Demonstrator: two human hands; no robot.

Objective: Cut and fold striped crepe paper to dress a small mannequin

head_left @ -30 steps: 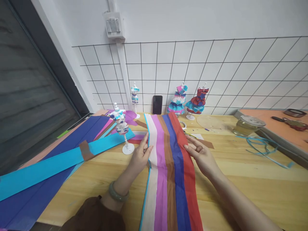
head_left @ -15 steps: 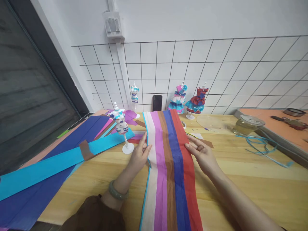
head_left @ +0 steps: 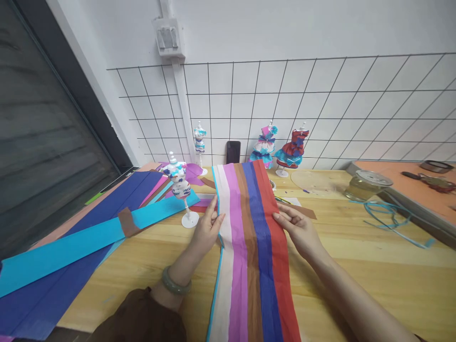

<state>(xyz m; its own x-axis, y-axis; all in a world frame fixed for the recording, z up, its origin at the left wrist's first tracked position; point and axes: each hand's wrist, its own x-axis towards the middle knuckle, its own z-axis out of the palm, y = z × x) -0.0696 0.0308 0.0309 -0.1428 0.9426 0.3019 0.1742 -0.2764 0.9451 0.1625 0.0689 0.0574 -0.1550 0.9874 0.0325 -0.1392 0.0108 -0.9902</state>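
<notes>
A long striped sheet of crepe paper (head_left: 251, 228) hangs between my hands, its stripes white, pink, brown, blue and red, with a thin light-blue left edge. My left hand (head_left: 206, 225) pinches that left edge, thumb in front and fingers behind. On the red edge my right hand (head_left: 297, 225) has a similar pinch, its fingertips partly hidden behind the paper. The sheet's lower end runs out of the picture. Close to my left hand stands a small white mannequin (head_left: 180, 180) with coloured patches, on a round base.
Blue paper (head_left: 117, 209) lies left under a light-blue strip (head_left: 71, 240) with a brown band. Along the wall stand dressed mannequins (head_left: 292, 149), another small mannequin (head_left: 200, 140) and a phone (head_left: 233, 153). Right are a clear tub (head_left: 366, 185), light-blue ribbon (head_left: 388, 213) and an orange board (head_left: 427, 190).
The far end of the striped paper has lifted very slightly at its right corner. Both hands keep the same grip in nearly the same place.
</notes>
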